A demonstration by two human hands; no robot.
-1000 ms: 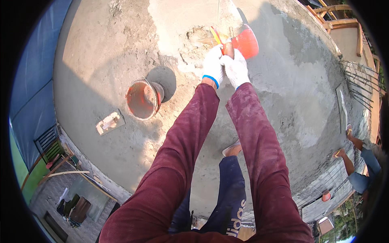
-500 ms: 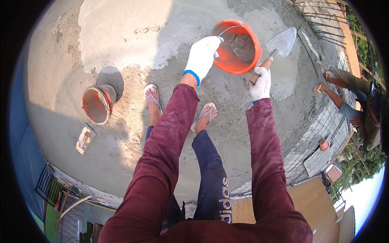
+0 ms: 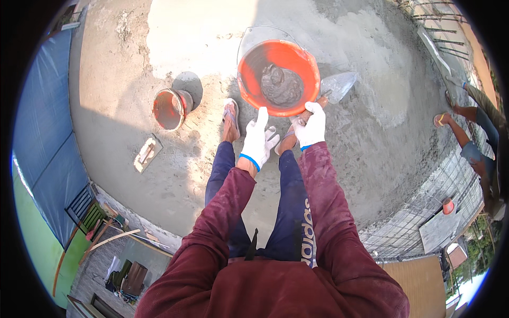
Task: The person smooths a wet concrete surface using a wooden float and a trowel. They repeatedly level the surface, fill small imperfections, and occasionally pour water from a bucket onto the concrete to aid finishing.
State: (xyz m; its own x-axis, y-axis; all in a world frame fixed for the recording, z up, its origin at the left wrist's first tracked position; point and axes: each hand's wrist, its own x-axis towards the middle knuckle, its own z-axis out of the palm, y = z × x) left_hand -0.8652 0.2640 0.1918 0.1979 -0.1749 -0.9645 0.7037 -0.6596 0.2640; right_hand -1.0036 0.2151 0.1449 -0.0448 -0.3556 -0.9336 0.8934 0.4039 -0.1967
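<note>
An orange bucket (image 3: 289, 50) is in front of me, its mouth turned up to me. Grey wet mortar (image 3: 281, 86) lies inside, and its wire handle arches beyond the far rim. My left hand (image 3: 257, 142), in a white glove with a blue cuff, is just below the near rim. Its fingers are apart, the index finger reaching toward the bucket. My gloved right hand (image 3: 312, 126) is closed around the wooden handle of a trowel (image 3: 339, 86) beside the rim's right side. The blade points away to the right. Whether my right fingers also touch the bucket is hidden.
A second, mortar-smeared bucket (image 3: 168, 109) lies tipped at the left, with a hand float (image 3: 147, 153) on the concrete (image 3: 366, 175) near it. Wire mesh (image 3: 403, 222) borders the right. A co-worker (image 3: 480, 132) is at the far right. A blue tarp (image 3: 47, 127) hangs at the left.
My left hand has let go of the bucket's wire handle and moved down to the near rim. The bucket now appears larger and nearer. My right hand has come in left with the trowel.
</note>
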